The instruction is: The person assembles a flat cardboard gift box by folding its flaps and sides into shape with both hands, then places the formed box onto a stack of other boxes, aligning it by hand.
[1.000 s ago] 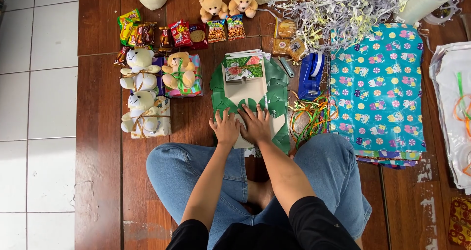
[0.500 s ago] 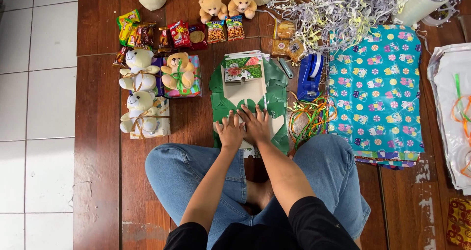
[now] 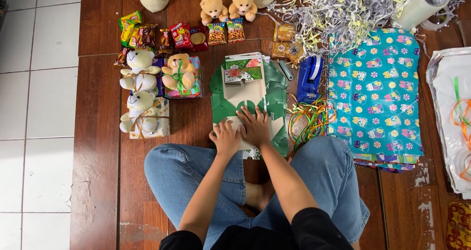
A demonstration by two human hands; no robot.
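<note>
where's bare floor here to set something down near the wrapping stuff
Bare wood lies between the wrapped bear boxes and the green wrapping paper, and left of the boxes toward the white tiles. Right of both hands it is crowded: ribbons, blue tape dispenser, patterned paper stack.

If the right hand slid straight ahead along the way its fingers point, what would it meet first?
The right hand lies flat on the green wrapping paper, fingers pointing away from the person. Straight ahead it would likely meet first the stack of cards lying on that paper, though their height is hard to judge.
</note>
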